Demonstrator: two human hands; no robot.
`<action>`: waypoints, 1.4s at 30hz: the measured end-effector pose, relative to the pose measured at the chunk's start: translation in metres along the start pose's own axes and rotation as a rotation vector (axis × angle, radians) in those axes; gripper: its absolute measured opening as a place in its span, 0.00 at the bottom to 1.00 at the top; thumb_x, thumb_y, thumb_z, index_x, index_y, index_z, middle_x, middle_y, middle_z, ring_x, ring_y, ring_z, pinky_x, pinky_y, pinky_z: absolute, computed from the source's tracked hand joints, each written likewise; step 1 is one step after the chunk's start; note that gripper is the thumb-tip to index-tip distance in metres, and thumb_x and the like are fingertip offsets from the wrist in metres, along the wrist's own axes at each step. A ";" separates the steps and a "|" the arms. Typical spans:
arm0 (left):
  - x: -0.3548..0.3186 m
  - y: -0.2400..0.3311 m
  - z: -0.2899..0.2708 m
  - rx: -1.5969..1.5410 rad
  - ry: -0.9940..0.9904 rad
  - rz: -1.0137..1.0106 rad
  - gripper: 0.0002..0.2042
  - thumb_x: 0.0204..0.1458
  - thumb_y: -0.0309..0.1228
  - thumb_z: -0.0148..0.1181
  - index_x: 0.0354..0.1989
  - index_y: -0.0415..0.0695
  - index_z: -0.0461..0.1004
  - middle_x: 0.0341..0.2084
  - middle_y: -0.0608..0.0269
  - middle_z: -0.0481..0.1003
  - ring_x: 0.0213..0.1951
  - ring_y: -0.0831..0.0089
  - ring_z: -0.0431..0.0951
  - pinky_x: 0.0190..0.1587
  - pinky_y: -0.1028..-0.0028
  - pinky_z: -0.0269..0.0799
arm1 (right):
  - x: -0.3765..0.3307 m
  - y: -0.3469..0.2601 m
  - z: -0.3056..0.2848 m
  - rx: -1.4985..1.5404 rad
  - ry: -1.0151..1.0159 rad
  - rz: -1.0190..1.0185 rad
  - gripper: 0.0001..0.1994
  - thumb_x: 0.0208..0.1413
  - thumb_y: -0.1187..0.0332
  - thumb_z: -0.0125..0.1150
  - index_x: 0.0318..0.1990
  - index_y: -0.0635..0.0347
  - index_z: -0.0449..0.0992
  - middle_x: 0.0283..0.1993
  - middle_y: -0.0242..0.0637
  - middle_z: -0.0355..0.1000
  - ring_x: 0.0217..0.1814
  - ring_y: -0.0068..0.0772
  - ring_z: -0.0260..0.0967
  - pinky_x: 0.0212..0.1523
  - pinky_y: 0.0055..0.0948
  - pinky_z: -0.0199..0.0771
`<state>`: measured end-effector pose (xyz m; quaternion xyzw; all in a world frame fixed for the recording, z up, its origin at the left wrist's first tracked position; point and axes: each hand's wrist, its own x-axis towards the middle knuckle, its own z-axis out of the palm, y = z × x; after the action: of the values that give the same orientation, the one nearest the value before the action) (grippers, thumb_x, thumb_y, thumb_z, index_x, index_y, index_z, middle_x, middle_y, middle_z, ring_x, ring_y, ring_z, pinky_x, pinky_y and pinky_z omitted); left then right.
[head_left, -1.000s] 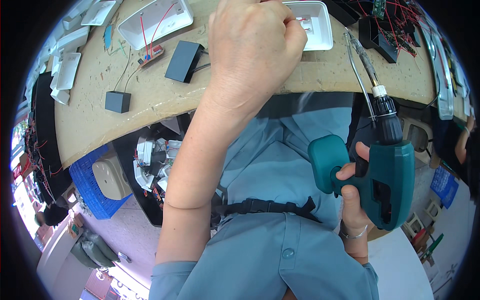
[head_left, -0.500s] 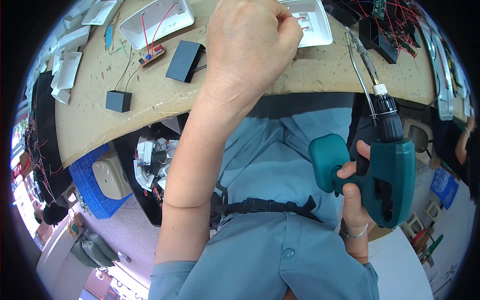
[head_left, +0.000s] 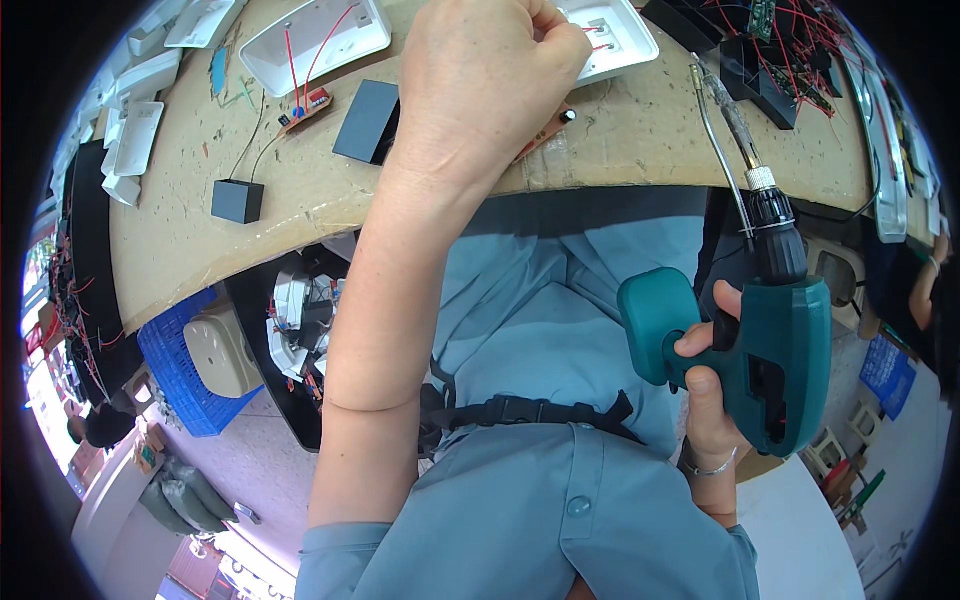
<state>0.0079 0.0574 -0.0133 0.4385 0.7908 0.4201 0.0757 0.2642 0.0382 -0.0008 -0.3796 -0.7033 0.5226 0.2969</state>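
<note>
My left hand [head_left: 490, 75] reaches over the bench, fingers bent inward at the near left rim of a white plastic housing [head_left: 640, 45]. Whatever the fingertips pinch is hidden behind the hand. Red wires [head_left: 600, 46] run to metal contacts inside that housing. A brown circuit board [head_left: 545, 136] pokes out below my wrist, and a black box [head_left: 368, 118] sits just left of it. My right hand [head_left: 708, 405] grips a green soldering gun [head_left: 790, 350]; its dark tip and thin metal feed tube point up over the bench edge.
Left on the bench lie another white housing [head_left: 315, 45], a small board [head_left: 305, 110] wired to it, and a little black block [head_left: 237, 201]. Black cases with tangled red wires [head_left: 780, 70] pile up at far right. A dark bin of parts [head_left: 300, 320] stands below the bench edge.
My left hand has shifted slightly left, and the white housing under it has tilted a little. The brown board now shows beneath my wrist. My right hand keeps its place.
</note>
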 end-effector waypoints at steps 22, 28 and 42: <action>-0.010 -0.016 0.035 0.025 0.521 0.795 0.03 0.36 0.22 0.59 0.21 0.39 0.71 0.29 0.60 0.70 0.32 0.64 0.70 0.37 0.67 0.60 | 0.006 0.019 0.000 0.246 0.083 -0.100 0.35 0.51 0.58 0.62 0.61 0.69 0.54 0.57 0.56 0.61 0.35 0.26 0.69 0.34 0.23 0.71; -0.011 -0.011 0.030 0.016 0.557 0.850 0.04 0.36 0.21 0.59 0.22 0.39 0.71 0.30 0.61 0.71 0.32 0.64 0.71 0.36 0.67 0.62 | 0.041 0.022 0.010 0.604 -0.030 0.019 0.41 0.49 0.53 0.64 0.63 0.66 0.50 0.62 0.57 0.56 0.56 0.49 0.66 0.47 0.34 0.76; -0.019 0.007 0.011 0.299 0.252 0.663 0.04 0.36 0.21 0.59 0.20 0.39 0.69 0.26 0.59 0.68 0.28 0.62 0.68 0.31 0.67 0.63 | 0.087 0.035 0.037 0.887 -0.182 -0.082 0.35 0.53 0.50 0.57 0.62 0.61 0.55 0.68 0.61 0.38 0.71 0.61 0.35 0.70 0.46 0.36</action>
<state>0.0292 0.0513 -0.0201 0.6216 0.6619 0.3524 -0.2266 0.1954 0.0990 -0.0429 -0.1403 -0.4492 0.7923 0.3883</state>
